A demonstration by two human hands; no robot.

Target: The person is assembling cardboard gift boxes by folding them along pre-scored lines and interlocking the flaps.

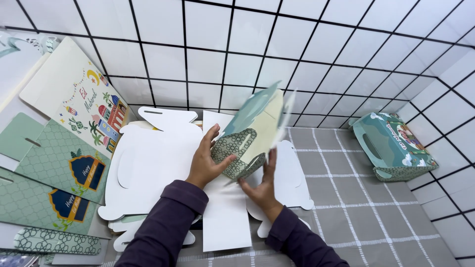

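Observation:
Both my hands hold a green and cream patterned cardboard box blank (252,133), partly folded and raised above the table, blurred by motion. My left hand (207,160) grips its lower left flap with the thumb on the patterned part. My right hand (262,185) supports it from below on the right. Under my hands lies a stack of flat white die-cut box blanks (158,163), blank side up.
A finished green gift box (393,146) with a handle lies on its side at the right by the tiled wall. Flat printed box blanks (59,163) in green and cream lean and lie at the left. A grey checked cloth (356,207) covers the table.

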